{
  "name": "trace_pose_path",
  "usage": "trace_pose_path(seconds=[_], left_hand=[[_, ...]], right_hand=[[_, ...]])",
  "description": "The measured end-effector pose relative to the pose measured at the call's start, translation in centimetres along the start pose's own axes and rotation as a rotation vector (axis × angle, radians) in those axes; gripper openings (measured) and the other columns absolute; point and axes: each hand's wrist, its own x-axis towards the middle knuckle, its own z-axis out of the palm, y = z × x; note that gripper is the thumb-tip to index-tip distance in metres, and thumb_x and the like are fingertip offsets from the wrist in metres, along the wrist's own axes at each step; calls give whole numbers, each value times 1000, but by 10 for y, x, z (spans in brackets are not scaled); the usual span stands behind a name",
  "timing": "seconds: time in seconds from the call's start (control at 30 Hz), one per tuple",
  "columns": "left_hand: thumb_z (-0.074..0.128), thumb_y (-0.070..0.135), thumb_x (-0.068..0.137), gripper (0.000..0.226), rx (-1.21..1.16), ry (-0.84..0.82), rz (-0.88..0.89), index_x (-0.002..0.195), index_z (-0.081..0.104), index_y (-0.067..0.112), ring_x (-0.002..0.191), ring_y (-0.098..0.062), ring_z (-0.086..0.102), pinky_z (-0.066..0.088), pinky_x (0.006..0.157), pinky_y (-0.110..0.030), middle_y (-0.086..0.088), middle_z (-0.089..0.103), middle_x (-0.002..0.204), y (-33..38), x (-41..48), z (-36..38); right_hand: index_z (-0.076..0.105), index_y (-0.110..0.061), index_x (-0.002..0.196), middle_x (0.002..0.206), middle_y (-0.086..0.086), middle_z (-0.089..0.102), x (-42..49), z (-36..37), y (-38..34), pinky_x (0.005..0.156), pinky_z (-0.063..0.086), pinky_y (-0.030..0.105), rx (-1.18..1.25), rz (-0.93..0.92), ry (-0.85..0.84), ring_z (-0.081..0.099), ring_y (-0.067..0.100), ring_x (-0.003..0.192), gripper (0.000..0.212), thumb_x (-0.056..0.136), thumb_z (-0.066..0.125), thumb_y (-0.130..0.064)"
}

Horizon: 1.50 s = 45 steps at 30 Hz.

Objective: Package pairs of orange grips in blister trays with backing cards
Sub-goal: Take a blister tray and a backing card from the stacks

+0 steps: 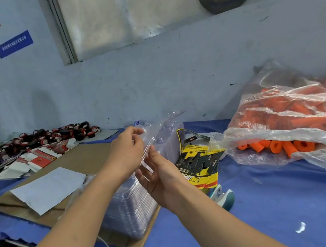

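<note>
A clear blister tray (161, 136) was held up above the blue-covered table (268, 202), tilted, between both hands. The left hand (126, 148) was closed on the tray's upper left edge, fingers curled over it with the thumb side towards the camera. The right hand (157, 175) was placed under the tray's lower edge, palm up, thumb pressed against the plastic and fingers only loosely bent; a firm grip could not be confirmed, but the tray was supported by it. A stack of clear blister trays (128, 206) was seen directly below the hands, set on a sheet of brown cardboard (86, 157). A white paper sheet (48, 189) was laid on the same cardboard, to the left. The yellow-and-black backing cards (199, 163) were stood in a bundle just right of the hands, leaning. The orange grips (278, 146) were kept in a large clear plastic bag (286, 115) at the right of the table, well apart from the hands, several spilled towards the bag's open mouth. A pile of red-and-black small parts (48, 137) and red-and-white cards (34, 161) was noted at the far left by the wall. A teal-and-white tool (224, 197) was partly hidden behind the right forearm; its type could not be told.
</note>
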Motion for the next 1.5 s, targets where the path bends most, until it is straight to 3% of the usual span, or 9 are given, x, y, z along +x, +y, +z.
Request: trace_pose_path(seconds=[0.37,0.47,0.57,0.77,0.9,1.03,1.23,1.5], left_hand=[[43,19,101,24,44,-11,3,119,58,24,80,6,52,38,64,-13,4,62,103,-3,2,3],[42,19,101,24,53,-9,6,118,58,24,79,4,53,41,66,-19,4,63,101,-3,1,4],[41,19,101,25,79,-17,7,119,58,24,85,-7,59,45,78,-30,4,65,99,-3,-1,5],[41,19,101,29,166,-37,46,126,56,21,105,-18,57,47,90,-35,-2,61,122,-5,-7,9],[40,21,103,29,189,-61,52,127,54,23,109,-19,57,50,93,-42,-3,59,126,-5,-9,10],[41,20,102,29,192,-64,61,127,54,22,109,-19,57,50,93,-40,-3,59,126,-5,-8,8],[40,21,103,29,203,-78,77,127,55,23,109,-17,57,49,92,-38,-2,58,127,-6,-10,8],[41,22,103,29,136,-215,127,128,55,28,107,-7,57,42,86,-24,6,59,128,-15,-16,-5]], right_hand=[[72,-14,97,86,-1,72,0,-6,1,57,55,24,-3,5,-21,69,14,70,14,96,60,-21],[72,-13,96,86,0,72,1,-8,0,55,55,23,-10,13,-18,70,15,70,14,97,60,-19],[72,-11,96,88,1,70,2,-9,-2,55,54,24,-62,9,13,69,16,68,13,95,62,-19],[70,-12,88,78,1,69,0,-11,-7,51,53,24,-192,-8,74,67,16,61,10,92,61,-15],[75,-12,94,89,3,71,1,-14,-6,53,54,23,-201,11,70,68,16,65,10,91,67,-17],[75,-12,105,95,2,73,0,-18,-4,56,54,22,-173,37,24,70,14,71,18,92,69,-24],[72,-11,108,88,1,71,-1,-16,-3,51,52,20,-114,76,45,68,13,64,23,88,73,-24],[72,-11,108,85,-1,71,4,-20,-1,52,53,20,-131,117,58,66,12,60,26,87,74,-26]])
